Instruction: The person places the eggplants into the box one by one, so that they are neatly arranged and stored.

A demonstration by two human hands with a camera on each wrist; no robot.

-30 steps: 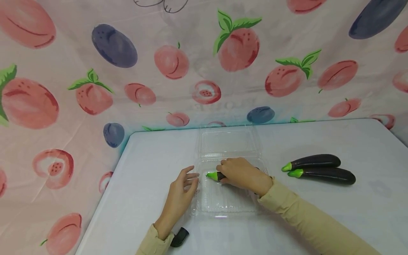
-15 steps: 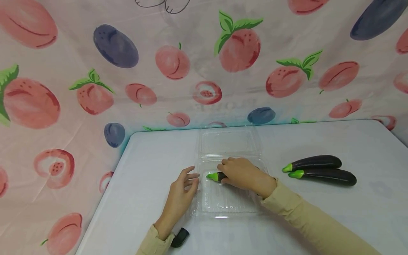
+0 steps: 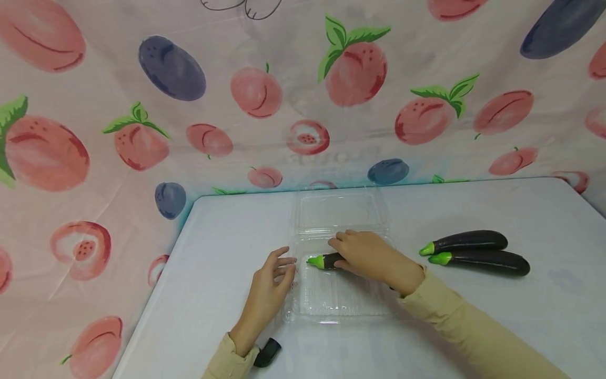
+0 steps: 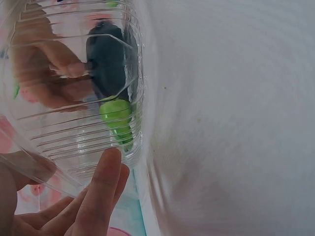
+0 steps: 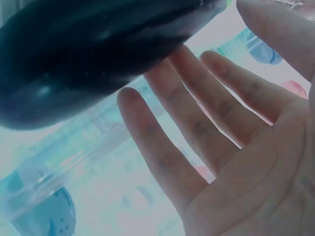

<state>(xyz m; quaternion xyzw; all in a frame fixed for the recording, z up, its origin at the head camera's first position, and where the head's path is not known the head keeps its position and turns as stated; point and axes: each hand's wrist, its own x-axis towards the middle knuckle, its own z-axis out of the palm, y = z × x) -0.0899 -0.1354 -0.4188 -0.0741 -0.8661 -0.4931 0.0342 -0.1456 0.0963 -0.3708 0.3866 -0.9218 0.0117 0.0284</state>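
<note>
Transparent plastic forms the container (image 3: 331,301), which sits on the white counter (image 3: 227,226), its lid (image 3: 338,210) laid back toward the rear edge. Change over the last half second: the right grip (image 3: 371,257) has shifted slightly toward the counter's right edge, exposing more of the dark neck of the near-side eggplant (image 3: 327,261), while that eggplant's green cap has held its position. The near-side eggplant lies on its side inside the container, cap directed at the counter's left edge, blunt end concealed by the right grip in the head view. Judged from this, the container now bears the load, and placement of this item is at its release stage. Two units lie outside, toward the counter's right edge and well apart from the container: the rear eggplant (image 3: 471,240) and the front eggplant (image 3: 487,262), close together, caps to the left. Right grip pose: above the near-side eggplant, forearm entering from the front right; the right wrist view shows the fingers extended rather than wrapped, so the grip is assessed as released, although light fingertip contact cannot be excluded. Left grip (image 3: 269,281) pose: beside the container's left wall, fingers loosely extended, nothing grasped; whether a fingertip presses the wall cannot be determined
</note>
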